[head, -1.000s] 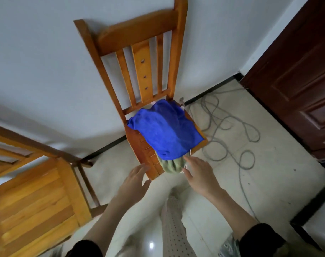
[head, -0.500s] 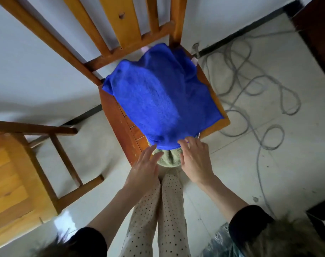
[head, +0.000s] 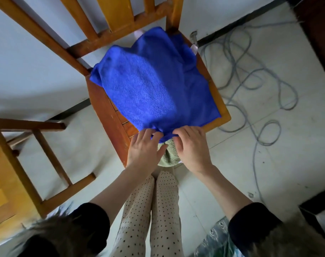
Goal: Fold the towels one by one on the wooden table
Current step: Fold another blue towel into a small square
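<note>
A blue towel (head: 154, 84) lies spread over the seat of a wooden chair (head: 106, 112). A green towel (head: 169, 154) hangs out from under its near edge. My left hand (head: 145, 151) and my right hand (head: 192, 147) sit side by side at that near edge. The fingertips of both hands pinch the bunched blue cloth. A bit of pink cloth (head: 194, 47) peeks out at the towel's far right corner.
A second wooden chair or bench (head: 11, 164) stands at the left. Grey cables (head: 250, 78) coil on the tiled floor to the right. A dark door (head: 321, 30) is at the upper right, with a white wall behind the chair.
My view has closed in on the chair. Both hands went forward from the air in front of the seat to the blue towel's near edge and took hold of it.
</note>
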Demonstrator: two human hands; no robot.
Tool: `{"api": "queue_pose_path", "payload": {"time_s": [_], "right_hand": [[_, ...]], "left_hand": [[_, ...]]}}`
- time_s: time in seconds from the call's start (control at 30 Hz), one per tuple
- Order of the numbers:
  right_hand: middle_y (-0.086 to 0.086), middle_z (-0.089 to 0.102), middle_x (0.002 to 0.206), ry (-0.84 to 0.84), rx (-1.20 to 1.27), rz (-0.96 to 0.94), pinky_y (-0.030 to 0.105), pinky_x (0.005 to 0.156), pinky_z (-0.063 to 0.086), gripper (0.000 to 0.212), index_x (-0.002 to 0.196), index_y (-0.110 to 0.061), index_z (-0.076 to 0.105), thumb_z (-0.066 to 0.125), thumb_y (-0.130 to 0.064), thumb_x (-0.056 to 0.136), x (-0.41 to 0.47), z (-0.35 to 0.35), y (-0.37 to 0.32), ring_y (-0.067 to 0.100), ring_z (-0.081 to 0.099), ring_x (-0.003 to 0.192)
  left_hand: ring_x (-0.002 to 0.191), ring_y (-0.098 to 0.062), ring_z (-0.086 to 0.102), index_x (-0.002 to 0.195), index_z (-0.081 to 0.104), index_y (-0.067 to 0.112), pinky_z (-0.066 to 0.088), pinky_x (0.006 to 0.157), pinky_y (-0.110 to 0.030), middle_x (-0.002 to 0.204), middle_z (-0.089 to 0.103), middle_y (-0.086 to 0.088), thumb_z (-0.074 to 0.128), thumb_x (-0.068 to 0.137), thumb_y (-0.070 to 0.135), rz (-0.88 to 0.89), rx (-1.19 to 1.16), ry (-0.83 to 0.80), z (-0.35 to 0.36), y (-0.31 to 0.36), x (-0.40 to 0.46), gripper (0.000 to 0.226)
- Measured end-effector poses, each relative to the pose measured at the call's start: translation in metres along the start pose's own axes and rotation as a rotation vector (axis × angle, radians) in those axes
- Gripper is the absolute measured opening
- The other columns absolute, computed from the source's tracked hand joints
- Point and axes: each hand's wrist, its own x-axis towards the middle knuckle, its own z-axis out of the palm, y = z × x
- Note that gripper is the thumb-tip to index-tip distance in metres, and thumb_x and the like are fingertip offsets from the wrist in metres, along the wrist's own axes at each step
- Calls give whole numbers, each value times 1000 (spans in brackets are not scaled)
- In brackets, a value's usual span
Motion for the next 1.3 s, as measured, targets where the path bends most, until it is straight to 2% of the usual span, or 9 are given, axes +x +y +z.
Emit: {"api": "queue_pose_path", "payload": {"time_s": [0.07,0.2,0.37,0.57,0.73,0.87,0.97,1.17,1.3], "right_hand": [[6,63,71,25,28,-43,40,69,50,5,80,-5,66,61,-5,80,8,-19,-11,27,60,67],[8,61,71,34,-15,-165,40,67,48,5,81,-5,65,61,-7,82,43,-69,-27,30,59,67],[7,63,77,144,-60,-213,36,74,36,7,84,-9,66,59,-10,86,95,-152,-64,29,60,71],[10,62,75,314,-39,-303,41,69,46,9,81,-8,66,57,-8,84,141,-258,-135,31,62,72],[11,64,81,446,-26,-358,40,67,48,8,83,-5,66,58,-5,85,157,-342,-188,32,62,75],[7,63,89,588,161,-255,35,72,45,10,89,-8,65,55,-9,87,156,-404,-216,26,60,81],[6,63,88,653,249,-220,35,74,47,9,88,-8,65,57,-8,85,150,-436,-221,25,60,81],[9,67,97,269,241,216,21,68,32,12,95,-8,65,56,-14,90,133,-431,-185,21,58,87],[4,61,89,136,243,245,23,69,34,8,91,-12,60,52,-13,91,127,-421,-189,24,58,90]], "left_hand": [[91,-31,60,98,65,7,43,80,-41,94,65,-9,64,83,19,-68,-46,99,-15,4,2,19],[85,-32,56,96,62,7,37,78,-40,87,61,-9,59,82,9,-153,-138,235,-67,6,14,15],[91,-35,54,102,60,7,37,81,-41,98,61,-14,58,82,9,-113,-165,353,-165,9,28,20],[86,-42,54,105,59,1,44,78,-48,101,56,-20,56,79,1,-89,-294,504,-289,32,32,27],[86,-29,53,102,59,7,34,71,-26,101,54,-11,55,81,2,-58,-365,642,-374,48,23,22],[88,-27,56,97,60,10,42,79,-28,98,62,-10,56,79,-1,-113,-505,672,-423,44,4,22],[77,-16,53,90,61,13,34,63,-5,89,64,-2,60,81,-1,-103,-562,662,-453,42,-13,16],[62,1,48,89,73,7,34,59,-1,73,60,2,69,81,10,65,-373,456,-513,47,-45,9],[74,-16,52,91,74,16,35,61,-8,83,68,-10,65,84,14,108,-294,349,-538,53,-63,11]]}}
